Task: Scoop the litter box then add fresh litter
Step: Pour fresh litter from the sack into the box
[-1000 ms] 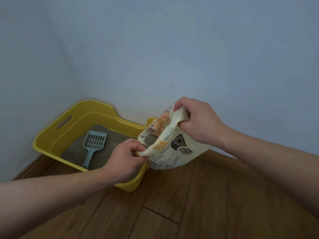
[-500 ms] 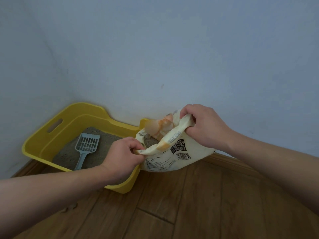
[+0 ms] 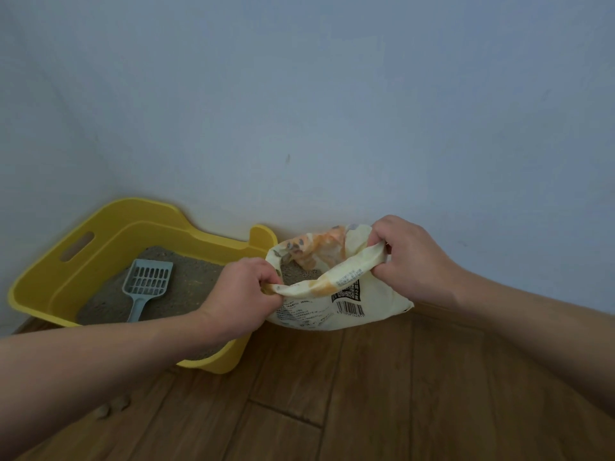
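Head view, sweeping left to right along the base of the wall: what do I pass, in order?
Left wall of the yellow litter box → grey scoop lying on the litter inside it → left hand → litter bag, its open mouth gripped by both hands → right hand.

Pale blue-grey walls (image 3: 332, 111) meet in a corner above a wood-plank floor (image 3: 366, 394).
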Available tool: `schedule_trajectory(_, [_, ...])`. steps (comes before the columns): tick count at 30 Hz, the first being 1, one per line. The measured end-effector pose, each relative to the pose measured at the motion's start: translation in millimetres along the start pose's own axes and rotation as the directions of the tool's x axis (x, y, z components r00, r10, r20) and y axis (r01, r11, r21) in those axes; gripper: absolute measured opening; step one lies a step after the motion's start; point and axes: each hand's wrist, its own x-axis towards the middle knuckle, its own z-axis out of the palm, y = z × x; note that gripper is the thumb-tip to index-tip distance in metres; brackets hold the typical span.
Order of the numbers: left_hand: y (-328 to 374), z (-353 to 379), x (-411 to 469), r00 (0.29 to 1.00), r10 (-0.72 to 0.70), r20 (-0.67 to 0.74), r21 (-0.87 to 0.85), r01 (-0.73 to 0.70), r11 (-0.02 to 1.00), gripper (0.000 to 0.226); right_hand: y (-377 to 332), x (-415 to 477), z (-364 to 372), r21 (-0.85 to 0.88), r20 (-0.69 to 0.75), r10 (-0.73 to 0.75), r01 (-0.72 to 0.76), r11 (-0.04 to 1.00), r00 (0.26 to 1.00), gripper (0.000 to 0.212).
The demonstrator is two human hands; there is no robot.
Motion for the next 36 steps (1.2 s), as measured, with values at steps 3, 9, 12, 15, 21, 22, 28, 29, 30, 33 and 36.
schedule_trajectory(3, [1, 8, 4, 1.000, -0.003, 0.027, 0.002, 0.003, 1.000, 0.013, 11, -6, 4, 0.014, 0.008, 0.002, -0.002, 1.000, 1.000, 0.028])
schedule_trajectory(9, [2, 22, 15, 0.996, -0.057, 0.063, -0.025, 0.059, 0.998, 0.020, 32, -11, 14, 0.044, -0.002, -0.013, 0.013, 0.999, 1.000, 0.028])
schedule_trajectory(12, [3, 30, 21, 0.996, -0.061, 0.057, -0.021, 0.062, 0.998, 0.022, 42, -11, 19, 0.060, -0.021, -0.014, 0.015, 0.998, 1.000, 0.028])
schedule_trajectory(15, [3, 40, 26, 0.996, -0.058, 0.064, 0.004, 0.057, 0.998, 0.023, 53, -13, 27, 0.063, -0.040, -0.005, 0.007, 0.998, 0.999, 0.029])
schedule_trajectory(21, [1, 65, 36, 0.992, -0.038, 0.119, 0.058, 0.031, 0.998, 0.022, 81, -26, 54, 0.074, -0.039, 0.055, -0.052, 0.996, 0.998, 0.030])
schedule_trajectory(22, [0, 69, 38, 0.991, -0.044, 0.124, 0.064, 0.036, 0.997, 0.023, 84, -27, 57, 0.067, -0.029, 0.060, -0.058, 0.996, 0.998, 0.028])
schedule_trajectory(28, [1, 85, 40, 0.983, -0.074, 0.169, 0.058, 0.065, 0.996, 0.019, 105, -35, 65, 0.080, 0.024, 0.105, -0.107, 0.991, 0.994, 0.030])
schedule_trajectory(29, [0, 87, 39, 0.980, -0.085, 0.180, 0.044, 0.078, 0.996, 0.019, 108, -36, 65, 0.083, 0.028, 0.115, -0.117, 0.990, 0.993, 0.029])
schedule_trajectory(30, [0, 88, 40, 0.978, -0.095, 0.188, 0.028, 0.091, 0.995, 0.020, 109, -37, 65, 0.087, 0.030, 0.126, -0.128, 0.988, 0.992, 0.029])
schedule_trajectory(33, [-4, 89, 40, 0.972, -0.108, 0.210, -0.013, 0.113, 0.993, 0.025, 110, -40, 66, 0.101, 0.037, 0.141, -0.144, 0.984, 0.989, 0.026])
schedule_trajectory(36, [-4, 90, 37, 0.968, -0.114, 0.225, -0.011, 0.119, 0.993, 0.026, 110, -43, 66, 0.099, 0.048, 0.145, -0.149, 0.984, 0.988, 0.024])
